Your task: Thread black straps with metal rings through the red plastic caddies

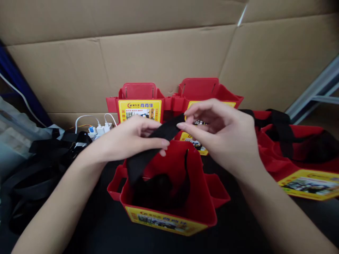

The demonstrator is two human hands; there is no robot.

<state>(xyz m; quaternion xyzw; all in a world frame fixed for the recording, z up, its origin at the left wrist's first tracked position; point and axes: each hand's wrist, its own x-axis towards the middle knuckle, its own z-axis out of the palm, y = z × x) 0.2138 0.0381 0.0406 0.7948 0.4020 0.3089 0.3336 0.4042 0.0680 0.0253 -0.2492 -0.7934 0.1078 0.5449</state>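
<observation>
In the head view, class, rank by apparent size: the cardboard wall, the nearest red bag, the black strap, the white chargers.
1. cardboard wall
2. nearest red bag, though nearness to the camera enlarges it
3. black strap, partly hidden by both hands
4. white chargers

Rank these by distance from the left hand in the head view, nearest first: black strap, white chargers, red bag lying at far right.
1. Black strap: held in the left hand.
2. White chargers: behind, to its left.
3. Red bag: lying far right, beyond the right hand.
</observation>
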